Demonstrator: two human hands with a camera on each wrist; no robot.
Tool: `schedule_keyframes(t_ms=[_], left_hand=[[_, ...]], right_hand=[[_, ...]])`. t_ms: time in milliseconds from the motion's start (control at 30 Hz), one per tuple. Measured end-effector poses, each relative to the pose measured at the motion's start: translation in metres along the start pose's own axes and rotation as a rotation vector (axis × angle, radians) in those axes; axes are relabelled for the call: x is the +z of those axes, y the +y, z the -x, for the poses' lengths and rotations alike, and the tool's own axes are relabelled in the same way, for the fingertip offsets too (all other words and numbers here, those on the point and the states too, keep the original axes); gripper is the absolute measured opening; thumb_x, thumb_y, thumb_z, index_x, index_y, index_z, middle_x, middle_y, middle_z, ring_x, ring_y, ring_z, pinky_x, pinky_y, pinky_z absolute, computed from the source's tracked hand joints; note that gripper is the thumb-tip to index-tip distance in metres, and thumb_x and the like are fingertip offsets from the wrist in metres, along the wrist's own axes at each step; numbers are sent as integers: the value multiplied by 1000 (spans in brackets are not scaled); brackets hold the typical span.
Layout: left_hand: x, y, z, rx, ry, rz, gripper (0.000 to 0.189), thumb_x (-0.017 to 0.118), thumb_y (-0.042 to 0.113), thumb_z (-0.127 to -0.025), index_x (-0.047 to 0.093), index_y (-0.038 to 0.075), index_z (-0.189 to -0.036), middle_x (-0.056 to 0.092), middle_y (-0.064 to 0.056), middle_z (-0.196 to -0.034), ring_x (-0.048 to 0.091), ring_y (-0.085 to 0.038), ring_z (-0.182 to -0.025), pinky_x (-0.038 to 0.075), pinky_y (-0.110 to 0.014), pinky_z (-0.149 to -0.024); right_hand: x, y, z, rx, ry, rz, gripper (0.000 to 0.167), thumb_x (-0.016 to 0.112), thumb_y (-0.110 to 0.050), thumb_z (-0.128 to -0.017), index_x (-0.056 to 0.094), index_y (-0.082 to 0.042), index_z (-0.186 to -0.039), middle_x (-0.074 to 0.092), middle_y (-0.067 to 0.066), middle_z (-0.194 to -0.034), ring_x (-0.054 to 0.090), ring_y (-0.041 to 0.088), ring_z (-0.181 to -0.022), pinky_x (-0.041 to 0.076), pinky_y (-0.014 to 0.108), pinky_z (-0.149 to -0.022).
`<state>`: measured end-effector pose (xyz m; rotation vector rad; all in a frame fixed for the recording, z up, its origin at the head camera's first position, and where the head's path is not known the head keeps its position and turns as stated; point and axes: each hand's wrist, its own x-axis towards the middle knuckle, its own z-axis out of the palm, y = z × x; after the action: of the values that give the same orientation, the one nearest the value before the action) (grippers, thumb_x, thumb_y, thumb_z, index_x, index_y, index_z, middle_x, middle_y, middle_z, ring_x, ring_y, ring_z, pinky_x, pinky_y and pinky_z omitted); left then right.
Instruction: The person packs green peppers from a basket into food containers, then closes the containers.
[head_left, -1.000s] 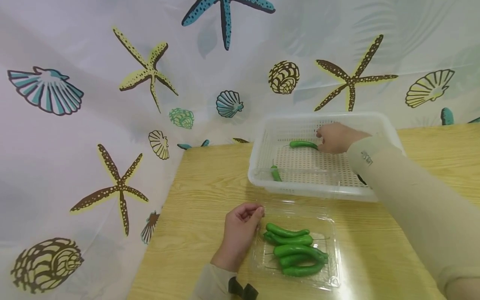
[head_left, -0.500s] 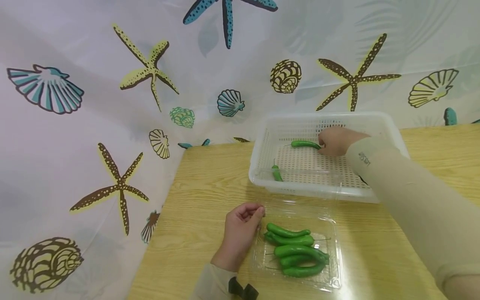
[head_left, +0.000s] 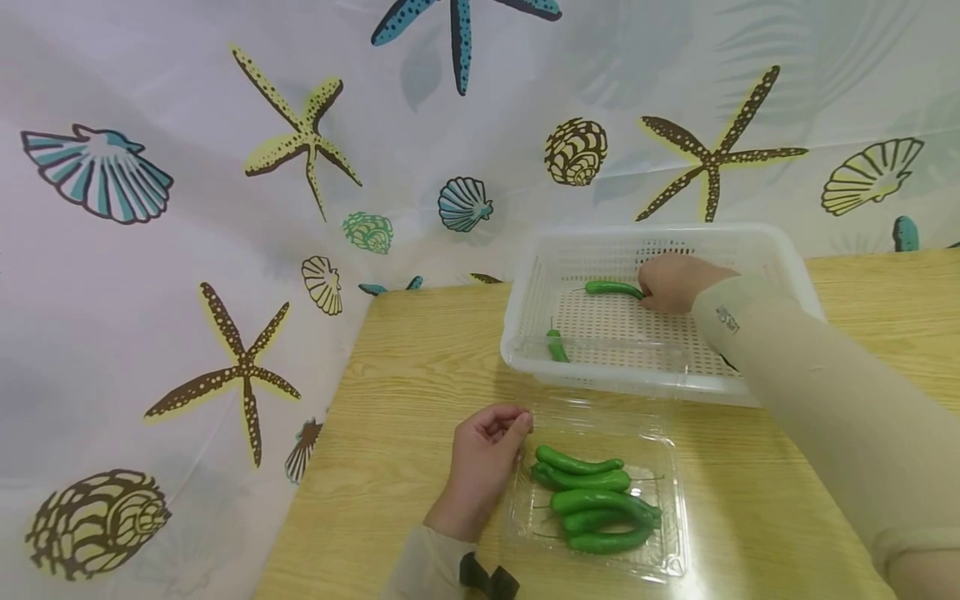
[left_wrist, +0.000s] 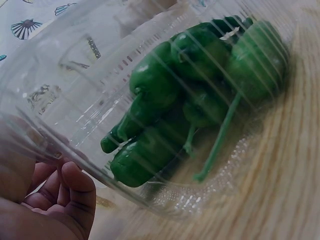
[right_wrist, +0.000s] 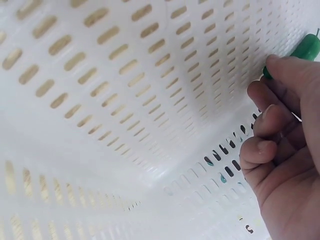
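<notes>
Inside the white perforated basket (head_left: 517,333), my right hand (head_left: 675,285) pinches one end of a green chili pepper (head_left: 613,288) between thumb and index finger. The right wrist view shows that pepper (right_wrist: 306,47) at the fingertips, the other fingers loosely curled. My left hand (head_left: 483,458) pinches the left edge of an open clear plastic clamshell box (head_left: 677,521). Several green chili peppers (head_left: 600,502) lie side by side in the box. A smaller chili pepper (head_left: 557,345) lies at the basket's front left, seen partly through the box's raised lid.
The wooden table (head_left: 420,350) carries both containers, the basket behind the box. The clear lid overlaps the basket's front wall. A curtain (head_left: 420,125) printed with starfish and shells hangs behind. Part of a dark thing (head_left: 727,361) shows beside the right sleeve in the basket.
My right hand's fingers have closed in on the pepper's right end, from a more spread pose. The left hand keeps its hold on the box edge. The head view has shifted slightly.
</notes>
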<state>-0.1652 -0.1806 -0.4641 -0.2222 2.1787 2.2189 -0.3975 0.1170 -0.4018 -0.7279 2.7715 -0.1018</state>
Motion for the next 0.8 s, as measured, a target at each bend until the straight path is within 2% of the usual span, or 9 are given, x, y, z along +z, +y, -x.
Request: schedule_keyframes(t_ms=[167, 333, 567, 700, 800], left_hand=[[0, 0, 0, 5, -4, -5, 16, 74, 11, -97, 73, -3, -105, 74, -20, -98, 56, -4, -66, 48, -15, -56], [0, 1, 0, 11, -9, -2, 17, 74, 11, -97, 73, -3, -106, 74, -19, -97, 55, -4, -65, 47, -16, -56], [3, 2, 0, 11, -16, -1, 17, 74, 12, -97, 73, -2, -106, 74, -17, -97, 55, -5, -65, 48, -16, -56], [3, 0, 0, 16, -17, 4, 18, 74, 12, -97, 72, -3, -107, 74, -18, -98, 56, -6, -67, 49, -16, -57], [2, -1, 0, 19, -11, 7, 19, 74, 12, -97, 72, -4, -107, 74, -17, -97, 57, -7, -67, 50, -17, -57]], right_hand=[[-1, -2, 1, 15, -10, 4, 16, 69, -21, -100, 66, -7, -93, 67, 6, -86, 63, 23, -82, 55, 46, -81], [-7, -2, 5, 17, 3, -7, 14, 67, -18, -100, 65, -7, -92, 67, 6, -86, 64, 24, -82, 55, 47, -82], [-17, 7, 21, -85, 87, 42, 18, 65, -16, -100, 64, -7, -84, 65, 4, -78, 59, 21, -71, 53, 43, -71], [-26, 6, 33, -128, 150, 47, 25, 64, -15, -100, 60, -11, -76, 56, 1, -69, 49, 17, -62, 46, 37, -64], [-39, -4, 47, -164, 196, 50, 31, 63, -14, -101, 56, -13, -71, 49, 0, -63, 42, 15, -58, 40, 35, -61]])
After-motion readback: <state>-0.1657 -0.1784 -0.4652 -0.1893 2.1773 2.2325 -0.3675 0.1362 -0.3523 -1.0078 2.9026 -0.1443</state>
